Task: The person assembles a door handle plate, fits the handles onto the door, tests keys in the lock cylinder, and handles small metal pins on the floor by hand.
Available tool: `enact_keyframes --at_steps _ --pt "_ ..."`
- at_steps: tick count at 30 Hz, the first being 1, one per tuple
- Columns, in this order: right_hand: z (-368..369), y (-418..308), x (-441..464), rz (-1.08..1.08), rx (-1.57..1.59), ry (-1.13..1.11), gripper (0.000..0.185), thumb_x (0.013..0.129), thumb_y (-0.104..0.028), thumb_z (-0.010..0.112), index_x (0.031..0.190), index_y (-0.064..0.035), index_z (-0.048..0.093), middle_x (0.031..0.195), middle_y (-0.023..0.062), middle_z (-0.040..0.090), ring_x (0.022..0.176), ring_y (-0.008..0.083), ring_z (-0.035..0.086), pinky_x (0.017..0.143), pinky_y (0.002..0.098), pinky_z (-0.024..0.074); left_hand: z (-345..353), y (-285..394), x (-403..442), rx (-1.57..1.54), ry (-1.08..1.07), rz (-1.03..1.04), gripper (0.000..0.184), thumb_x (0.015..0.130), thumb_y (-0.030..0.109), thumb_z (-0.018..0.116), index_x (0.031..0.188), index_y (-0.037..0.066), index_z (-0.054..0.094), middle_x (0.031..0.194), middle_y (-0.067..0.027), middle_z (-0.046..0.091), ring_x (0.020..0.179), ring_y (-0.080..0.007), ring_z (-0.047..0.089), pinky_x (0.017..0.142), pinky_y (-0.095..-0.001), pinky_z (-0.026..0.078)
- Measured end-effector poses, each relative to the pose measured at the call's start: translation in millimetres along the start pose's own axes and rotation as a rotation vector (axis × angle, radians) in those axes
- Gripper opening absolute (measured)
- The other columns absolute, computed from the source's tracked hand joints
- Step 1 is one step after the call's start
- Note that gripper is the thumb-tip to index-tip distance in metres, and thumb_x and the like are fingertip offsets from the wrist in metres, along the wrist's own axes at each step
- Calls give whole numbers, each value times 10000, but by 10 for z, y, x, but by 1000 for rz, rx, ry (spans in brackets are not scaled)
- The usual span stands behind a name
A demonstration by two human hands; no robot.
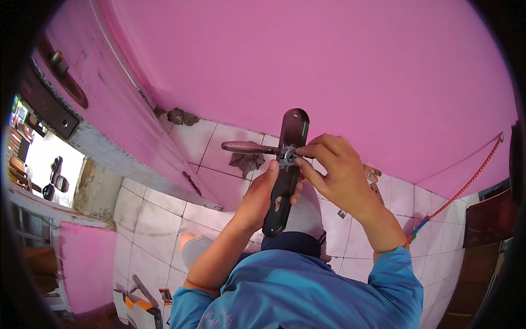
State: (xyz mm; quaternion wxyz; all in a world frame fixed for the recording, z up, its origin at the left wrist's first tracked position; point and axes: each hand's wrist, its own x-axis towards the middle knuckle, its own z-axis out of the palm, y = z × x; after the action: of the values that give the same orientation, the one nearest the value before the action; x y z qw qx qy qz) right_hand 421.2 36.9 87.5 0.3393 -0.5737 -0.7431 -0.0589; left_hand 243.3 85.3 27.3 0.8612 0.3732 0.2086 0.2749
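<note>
clamping handle plate (295, 129) in left hand (256, 200), partly hidden behind; right hand (342, 175) at hub (287, 156), cannot tell if pinching.

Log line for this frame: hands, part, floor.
left hand: gripping handle plate, lower half | right hand: thumb and forefinger at central fitting | lever: toward picture left | floor: tiled

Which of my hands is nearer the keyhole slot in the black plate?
Left. The left hand grips the black plate beside the keyhole slot; the right hand is farther up, fingertips at the handle hub.
</note>
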Motion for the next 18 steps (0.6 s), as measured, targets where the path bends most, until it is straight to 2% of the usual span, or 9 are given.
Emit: enact_keyframes --at_steps 2,4,8,10,13,18 --pt "6 -4 5 1 -12 -13 190 803 -132 781 974 -72 724 908 68 653 814 263 615 711 387 498 -3 -6 -10 45 16 2 607 1069 538 341 1215 7 597 964 -76 639 748 -131 574 703 -269 480" --pt "24 10 6 -53 -23 -13 160 835 -137 725 972 -59 697 914 87 627 795 296 597 723 407 486 -14 -22 -12 70 -9 31 597 1074 522 345 1212 0 602 943 -59 629 751 -125 565 711 -262 475" --pt "-1 -22 38 -58 -40 -38 126 842 -129 712 937 -50 684 891 91 613 791 295 596 717 403 482 -25 -32 -25 155 4 69 569 1085 496 333 1202 9 604 924 -45 619 751 -111 553 720 -259 472" --pt "-10 -40 56 -128 -123 -79 156 800 -122 712 917 -33 660 865 97 592 797 287 600 721 399 471 -54 -67 -21 320 45 105 530 1093 467 328 1194 22 599 913 -39 613 746 -98 541 719 -258 470" --pt "44 -46 38 -219 -235 -72 208 740 -125 710 905 -23 632 847 100 572 807 278 602 731 395 458 -56 -70 -30 369 64 119 498 1097 451 330 1189 35 588 904 -35 608 740 -93 535 718 -262 471" --pt "79 -49 38 -210 -207 -92 248 704 -132 707 908 -21 619 849 100 565 810 278 596 745 397 452 -57 -70 -41 381 78 125 488 1097 445 334 1190 33 577 892 -29 596 736 -93 531 713 -261 468"
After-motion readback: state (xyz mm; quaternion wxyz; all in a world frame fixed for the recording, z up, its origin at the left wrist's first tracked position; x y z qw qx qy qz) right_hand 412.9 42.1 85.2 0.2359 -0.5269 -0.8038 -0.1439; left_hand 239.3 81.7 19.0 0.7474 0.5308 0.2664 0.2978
